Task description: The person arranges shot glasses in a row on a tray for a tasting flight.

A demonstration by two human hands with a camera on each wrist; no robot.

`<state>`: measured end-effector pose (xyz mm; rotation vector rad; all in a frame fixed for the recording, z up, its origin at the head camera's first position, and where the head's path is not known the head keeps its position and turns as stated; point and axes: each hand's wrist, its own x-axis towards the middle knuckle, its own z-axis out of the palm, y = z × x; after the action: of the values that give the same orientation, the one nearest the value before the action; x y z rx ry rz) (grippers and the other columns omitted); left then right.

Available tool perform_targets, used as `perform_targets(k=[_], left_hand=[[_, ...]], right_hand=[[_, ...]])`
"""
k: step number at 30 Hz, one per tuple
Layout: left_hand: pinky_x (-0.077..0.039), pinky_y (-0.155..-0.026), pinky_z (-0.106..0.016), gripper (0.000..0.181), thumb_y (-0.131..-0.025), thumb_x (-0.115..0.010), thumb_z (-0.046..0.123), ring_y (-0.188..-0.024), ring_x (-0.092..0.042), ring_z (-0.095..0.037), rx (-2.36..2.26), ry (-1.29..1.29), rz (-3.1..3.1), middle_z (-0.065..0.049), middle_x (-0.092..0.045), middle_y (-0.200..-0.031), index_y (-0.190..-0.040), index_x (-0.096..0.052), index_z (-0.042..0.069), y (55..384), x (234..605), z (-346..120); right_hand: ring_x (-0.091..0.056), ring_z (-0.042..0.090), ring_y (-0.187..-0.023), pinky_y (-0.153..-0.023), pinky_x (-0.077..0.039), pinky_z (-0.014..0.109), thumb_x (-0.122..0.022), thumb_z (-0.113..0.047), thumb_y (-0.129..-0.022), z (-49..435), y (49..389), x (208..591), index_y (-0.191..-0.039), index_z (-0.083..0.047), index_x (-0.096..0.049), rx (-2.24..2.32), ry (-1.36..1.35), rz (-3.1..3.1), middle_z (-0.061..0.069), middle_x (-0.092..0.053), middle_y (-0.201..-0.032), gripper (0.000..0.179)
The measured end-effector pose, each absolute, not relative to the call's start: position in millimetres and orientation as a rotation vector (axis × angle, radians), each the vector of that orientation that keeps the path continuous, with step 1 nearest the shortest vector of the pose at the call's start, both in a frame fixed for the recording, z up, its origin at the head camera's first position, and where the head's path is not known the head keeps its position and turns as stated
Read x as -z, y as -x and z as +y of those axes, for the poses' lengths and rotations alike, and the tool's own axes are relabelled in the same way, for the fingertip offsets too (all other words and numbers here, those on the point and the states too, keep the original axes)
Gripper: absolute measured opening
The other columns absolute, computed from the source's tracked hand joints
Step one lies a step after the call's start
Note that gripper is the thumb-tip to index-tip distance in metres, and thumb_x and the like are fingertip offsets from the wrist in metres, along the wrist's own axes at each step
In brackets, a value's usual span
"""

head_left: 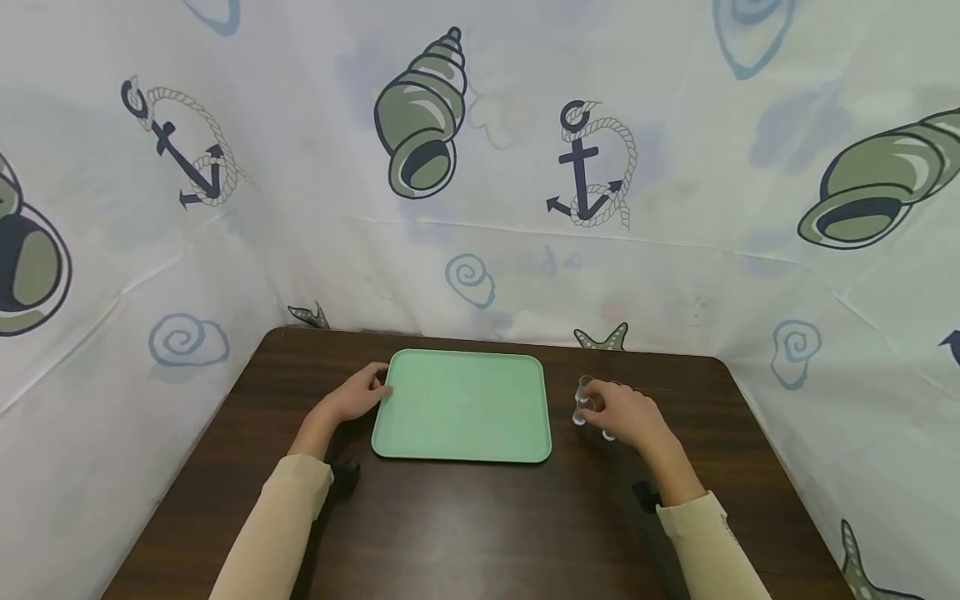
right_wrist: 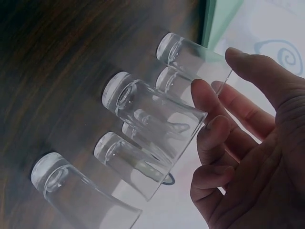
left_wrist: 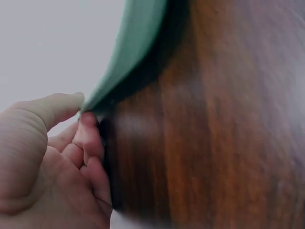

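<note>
A mint-green rectangular tray (head_left: 461, 404) lies on the dark wooden table. My left hand (head_left: 357, 393) pinches its left edge, thumb above and fingers curled below, as the left wrist view shows. To the tray's right, my right hand (head_left: 626, 414) is over a group of clear shot glasses (head_left: 579, 414). In the right wrist view, the thumb and fingers pinch the upper rim of the glass nearest the tray (right_wrist: 198, 57); its thick base appears to be at table level. Several other glasses, such as a middle glass (right_wrist: 152, 105), stand close by; the hand partly hides the group in the head view.
The brown table (head_left: 480, 525) extends in front of the tray and to both sides. Behind it and at the sides hangs a white cloth (head_left: 510, 275) printed with shells, anchors and starfish. Dark wrist devices (head_left: 346, 477) sit under both forearms.
</note>
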<state>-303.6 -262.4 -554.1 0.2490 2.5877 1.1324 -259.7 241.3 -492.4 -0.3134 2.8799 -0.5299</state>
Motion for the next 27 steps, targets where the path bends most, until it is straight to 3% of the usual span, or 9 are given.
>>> perform_targets(k=[14,21,27], left_hand=[[-0.045,-0.077,-0.037,0.046,-0.114,-0.053,0.018,-0.085,-0.055,-0.024,-1.203,-0.184,2.615,-0.016,-0.059,-0.102,-0.151,-0.043,-0.007,300,555,-260],[-0.048,-0.084,-0.04,0.034,-0.114,-0.053,0.022,-0.091,-0.058,-0.026,-1.171,-0.154,2.705,-0.016,-0.06,-0.106,-0.134,-0.053,-0.006,301,560,-260],[-0.047,-0.083,-0.04,0.034,-0.114,-0.052,0.023,-0.091,-0.057,-0.025,-1.199,-0.17,2.676,-0.016,-0.059,-0.107,-0.134,-0.053,-0.005,300,562,-261]], right_hand=[[-0.068,0.015,-0.08,-0.067,-0.053,0.039,-0.075,-0.04,-0.101,238,262,497,-0.133,-0.019,-0.071,0.523,0.313,2.897,0.001,-0.078,-0.106,0.038],[-0.067,0.014,-0.077,-0.063,-0.052,0.038,-0.073,-0.039,-0.102,236,264,494,-0.132,-0.018,-0.07,0.509,0.322,2.907,0.002,-0.077,-0.105,0.037],[-0.065,0.014,-0.073,-0.061,-0.05,0.037,-0.072,-0.038,-0.103,234,263,496,-0.133,-0.018,-0.069,0.5,0.301,2.897,0.002,-0.076,-0.103,0.036]])
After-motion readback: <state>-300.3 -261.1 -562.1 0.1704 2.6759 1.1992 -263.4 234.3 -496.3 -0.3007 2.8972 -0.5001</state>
